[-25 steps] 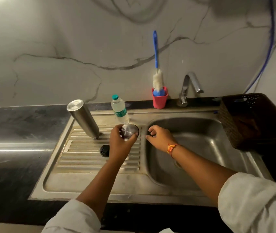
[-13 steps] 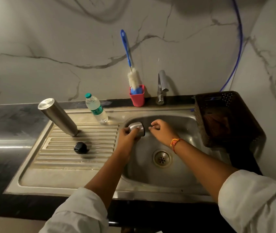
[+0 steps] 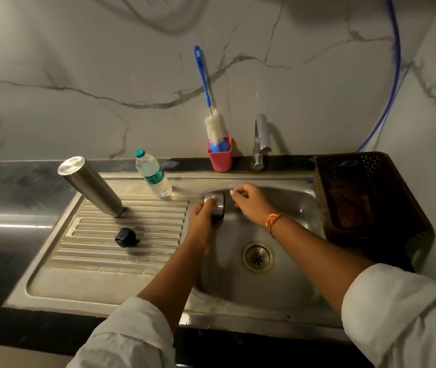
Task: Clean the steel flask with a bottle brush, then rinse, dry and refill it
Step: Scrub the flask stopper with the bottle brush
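Observation:
The steel flask [image 3: 92, 185] stands upside down on the ribbed drainboard [image 3: 100, 251], leaning left. Its black stopper [image 3: 125, 237] lies on the ribs in front of it. My left hand [image 3: 203, 221] grips the small steel cup lid [image 3: 217, 205] over the left edge of the sink basin [image 3: 285, 282]. Just to the right of the lid hovers my right hand [image 3: 251, 204], its fingers loosely curled and holding nothing. The bottle brush [image 3: 212, 115], blue-handled with white bristles, stands in a red cup [image 3: 220, 159] behind the sink. A plastic water bottle [image 3: 153, 175] stands at the drainboard's back edge.
A chrome tap [image 3: 261, 142] rises behind the basin; no water runs. The drain [image 3: 258, 257] sits mid-basin. A dark perforated basket [image 3: 365, 200] with something brown inside fills the counter to the right. A blue hose [image 3: 394, 75] hangs down the marble wall.
My left hand carried the steel cup lid from the drainboard rightward to the basin's left edge. My right hand stayed beside it. The view shifted right, showing the drain.

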`<action>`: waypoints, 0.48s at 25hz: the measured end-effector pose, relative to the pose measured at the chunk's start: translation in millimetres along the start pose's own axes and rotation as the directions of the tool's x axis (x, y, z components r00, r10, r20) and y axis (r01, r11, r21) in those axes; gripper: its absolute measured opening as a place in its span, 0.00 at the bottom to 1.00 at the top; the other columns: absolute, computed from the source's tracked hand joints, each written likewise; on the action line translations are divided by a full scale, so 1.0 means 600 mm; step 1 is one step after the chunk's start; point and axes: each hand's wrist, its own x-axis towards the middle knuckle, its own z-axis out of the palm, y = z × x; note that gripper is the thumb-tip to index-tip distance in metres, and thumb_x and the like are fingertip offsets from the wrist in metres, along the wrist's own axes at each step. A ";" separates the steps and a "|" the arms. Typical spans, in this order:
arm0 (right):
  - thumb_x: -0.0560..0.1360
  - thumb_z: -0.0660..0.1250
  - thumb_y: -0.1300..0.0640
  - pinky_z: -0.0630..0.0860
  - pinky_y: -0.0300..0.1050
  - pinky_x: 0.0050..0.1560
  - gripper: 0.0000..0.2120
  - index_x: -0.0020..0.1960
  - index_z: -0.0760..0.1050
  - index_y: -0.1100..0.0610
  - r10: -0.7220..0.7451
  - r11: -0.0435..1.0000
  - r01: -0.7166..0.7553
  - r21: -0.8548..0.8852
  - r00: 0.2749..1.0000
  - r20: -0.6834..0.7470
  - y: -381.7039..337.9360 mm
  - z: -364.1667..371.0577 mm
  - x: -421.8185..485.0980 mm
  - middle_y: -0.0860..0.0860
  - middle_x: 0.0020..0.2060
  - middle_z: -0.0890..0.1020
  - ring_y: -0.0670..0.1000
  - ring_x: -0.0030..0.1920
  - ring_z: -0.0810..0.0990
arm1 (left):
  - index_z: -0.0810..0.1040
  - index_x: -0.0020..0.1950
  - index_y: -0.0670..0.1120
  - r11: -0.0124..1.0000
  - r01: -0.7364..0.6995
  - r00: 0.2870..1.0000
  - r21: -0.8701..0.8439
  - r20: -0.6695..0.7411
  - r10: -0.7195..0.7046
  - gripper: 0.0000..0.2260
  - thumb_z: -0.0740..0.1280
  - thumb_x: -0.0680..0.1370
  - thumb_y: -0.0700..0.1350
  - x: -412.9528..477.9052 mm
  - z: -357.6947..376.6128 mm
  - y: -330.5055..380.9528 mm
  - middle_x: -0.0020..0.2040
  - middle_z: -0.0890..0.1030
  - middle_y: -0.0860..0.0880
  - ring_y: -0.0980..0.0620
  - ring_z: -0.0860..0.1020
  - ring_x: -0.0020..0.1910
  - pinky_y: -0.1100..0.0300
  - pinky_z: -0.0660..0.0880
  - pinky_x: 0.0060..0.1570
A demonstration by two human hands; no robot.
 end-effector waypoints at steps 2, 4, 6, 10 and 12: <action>0.80 0.64 0.48 0.81 0.55 0.53 0.09 0.51 0.78 0.52 -0.047 0.998 0.046 -0.042 0.998 -0.036 -0.037 0.009 0.034 0.51 0.45 0.83 0.53 0.47 0.83 | 0.77 0.62 0.47 0.999 0.017 1.000 -0.029 -0.019 -0.018 0.15 0.70 0.80 0.53 0.012 -0.012 0.014 0.58 0.83 0.37 0.38 0.83 0.58 0.40 0.80 0.60; 0.81 0.61 0.54 0.81 0.51 0.53 0.08 0.54 0.78 0.53 -0.096 0.994 0.091 -0.065 0.993 -0.073 -0.087 0.013 0.074 0.53 0.51 0.82 0.53 0.50 0.81 | 0.75 0.65 0.45 0.993 0.028 0.999 -0.116 -0.028 -0.032 0.18 0.70 0.81 0.54 0.027 -0.025 0.029 0.59 0.83 0.37 0.41 0.84 0.55 0.48 0.84 0.51; 0.82 0.60 0.57 0.77 0.41 0.49 0.12 0.63 0.75 0.55 -0.106 0.992 0.097 -0.087 0.989 -0.106 -0.149 0.008 0.116 0.53 0.58 0.78 0.51 0.52 0.77 | 0.74 0.68 0.45 0.979 0.052 0.998 -0.197 -0.035 -0.060 0.20 0.69 0.81 0.53 0.048 -0.039 0.044 0.60 0.83 0.37 0.42 0.84 0.55 0.54 0.82 0.45; 0.82 0.61 0.54 0.79 0.46 0.54 0.16 0.68 0.72 0.57 -0.176 0.970 0.137 -0.199 0.965 -0.195 -0.246 -0.008 0.208 0.55 0.59 0.80 0.54 0.56 0.80 | 0.74 0.69 0.46 0.951 0.123 0.989 -0.285 -0.043 -0.141 0.21 0.71 0.79 0.54 0.087 -0.061 0.062 0.62 0.82 0.37 0.41 0.84 0.58 0.54 0.83 0.45; 0.80 0.64 0.51 0.77 0.45 0.53 0.16 0.65 0.74 0.57 -0.186 0.962 0.123 -0.244 0.949 -0.256 -0.275 -0.013 0.248 0.55 0.58 0.81 0.55 0.56 0.80 | 0.74 0.70 0.45 0.933 0.153 0.986 -0.326 -0.010 -0.166 0.23 0.72 0.78 0.54 0.103 -0.070 0.065 0.62 0.83 0.37 0.40 0.85 0.57 0.51 0.83 0.51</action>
